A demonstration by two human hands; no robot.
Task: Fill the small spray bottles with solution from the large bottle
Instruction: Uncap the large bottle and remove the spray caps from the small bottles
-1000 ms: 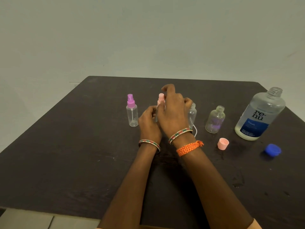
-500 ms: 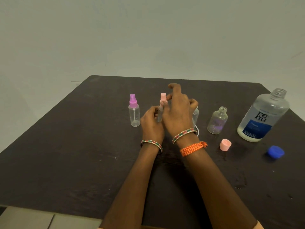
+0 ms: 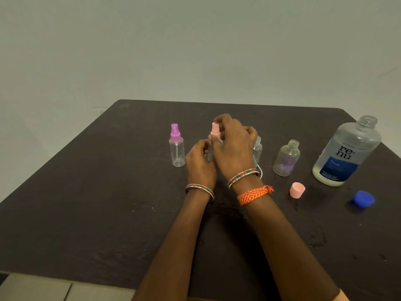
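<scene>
Just right of the purple-capped spray bottle (image 3: 176, 146), the pink-capped spray bottle (image 3: 214, 135) stands upright between 2 hands: left hand (image 3: 200, 162) grips its body, right hand (image 3: 233, 148) pinches the pump. Large renu bottle (image 3: 347, 152) waits uncapped far right, nearer the right hand.

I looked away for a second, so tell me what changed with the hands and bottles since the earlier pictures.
The right hand shifted its fingers on the pink sprayer, index now curled over its top instead of raised. The left hand keeps gripping that bottle's body. The purple-top bottle, open bottles, big bottle and both loose caps stayed put.
</scene>
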